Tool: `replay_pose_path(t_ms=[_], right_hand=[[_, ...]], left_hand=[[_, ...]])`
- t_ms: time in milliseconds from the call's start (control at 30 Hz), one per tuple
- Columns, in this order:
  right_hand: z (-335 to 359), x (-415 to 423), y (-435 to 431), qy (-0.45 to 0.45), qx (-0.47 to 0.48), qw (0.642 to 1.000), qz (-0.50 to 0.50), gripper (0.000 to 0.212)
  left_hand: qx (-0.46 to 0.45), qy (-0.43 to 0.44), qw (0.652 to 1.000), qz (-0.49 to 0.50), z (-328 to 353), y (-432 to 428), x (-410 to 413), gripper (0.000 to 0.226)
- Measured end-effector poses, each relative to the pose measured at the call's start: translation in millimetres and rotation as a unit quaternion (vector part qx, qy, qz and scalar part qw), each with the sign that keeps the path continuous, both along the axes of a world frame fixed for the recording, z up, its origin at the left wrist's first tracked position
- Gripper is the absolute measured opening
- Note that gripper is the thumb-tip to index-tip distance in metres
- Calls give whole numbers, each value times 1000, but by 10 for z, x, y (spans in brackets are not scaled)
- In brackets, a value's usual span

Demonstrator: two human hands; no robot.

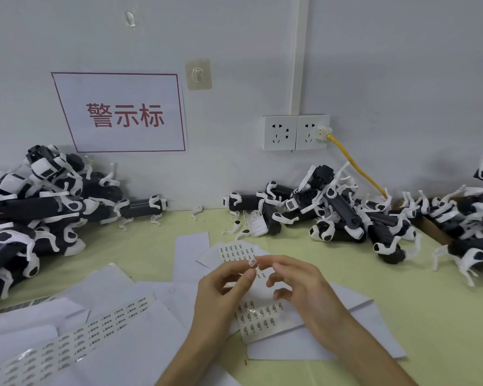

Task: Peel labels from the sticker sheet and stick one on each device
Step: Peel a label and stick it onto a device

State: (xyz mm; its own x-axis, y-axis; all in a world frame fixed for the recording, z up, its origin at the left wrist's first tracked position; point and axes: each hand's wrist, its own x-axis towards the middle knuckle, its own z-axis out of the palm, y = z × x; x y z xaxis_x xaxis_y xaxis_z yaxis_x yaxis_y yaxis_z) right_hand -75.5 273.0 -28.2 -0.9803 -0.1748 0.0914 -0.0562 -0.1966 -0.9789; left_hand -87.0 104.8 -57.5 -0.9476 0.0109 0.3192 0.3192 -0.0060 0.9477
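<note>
The left hand pinches a peeled label. The right hand is just beside it, loosely curled and seemingly empty. The sticker sheet lies beneath both hands, and the devices are heaped beyond them. With no device held, the label may curl onto itself or cling to a fingertip.

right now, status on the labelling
Left hand pinches a peeled label; right hand fingertip at it, grip unclear. Sticker sheet beneath. Devices piled both sides, none in hand.
</note>
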Motion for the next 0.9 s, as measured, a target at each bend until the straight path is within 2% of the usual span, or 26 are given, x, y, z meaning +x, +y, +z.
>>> replay_pose_path(t_ms=[100,167,267,333,400,533,600,767,900], right_hand=[[-16,12,-28,-7,25,1000,-3,22],[-31,17,-46,-3,44,999,-18,28],[-51,15,-72,69,138,983,-100,30],[-102,5,-66,170,261,931,-193,25],[-145,1,-36,254,333,874,-245,18],[-162,-9,14,381,403,804,-214,20],[-170,-24,10,415,433,771,-213,21],[-190,-63,86,438,448,749,-215,24],[-210,-62,51,428,451,755,-208,25]], left_hand=[[20,-4,1000,-3,0,-19,-14,20],[24,-1,1000,-3,4,-28,-11,16],[-24,18,1000,-1,1,-22,-3,9],[-76,36,996,1,-23,-5,3,10],[-112,46,993,6,-50,10,16,10],[-195,76,978,13,-84,38,55,9],[-235,91,968,14,-81,42,77,10],[-349,148,923,62,-40,26,115,23],[-408,183,888,110,24,7,93,28]])
